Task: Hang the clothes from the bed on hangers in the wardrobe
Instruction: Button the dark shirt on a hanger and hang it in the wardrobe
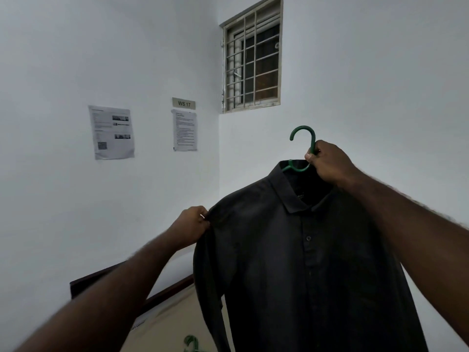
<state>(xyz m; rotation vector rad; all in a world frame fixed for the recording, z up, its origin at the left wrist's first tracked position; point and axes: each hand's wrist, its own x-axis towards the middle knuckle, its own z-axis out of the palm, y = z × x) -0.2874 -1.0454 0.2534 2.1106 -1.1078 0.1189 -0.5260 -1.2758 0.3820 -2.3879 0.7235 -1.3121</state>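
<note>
Both hands occupied | your left hand (193, 222) pinches the dark shirt (291, 262) at its shoulder, below-left of the window (252, 59) | your right hand (327, 162) grips the green hanger (303, 127) carrying it, below the window.

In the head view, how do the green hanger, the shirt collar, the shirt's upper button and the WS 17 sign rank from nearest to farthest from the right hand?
1. green hanger: gripped by the right hand.
2. collar of the dark shirt: just below, to the left.
3. upper button: lower, on the shirt front.
4. WS 17 sign: far left, on the wall.
</note>
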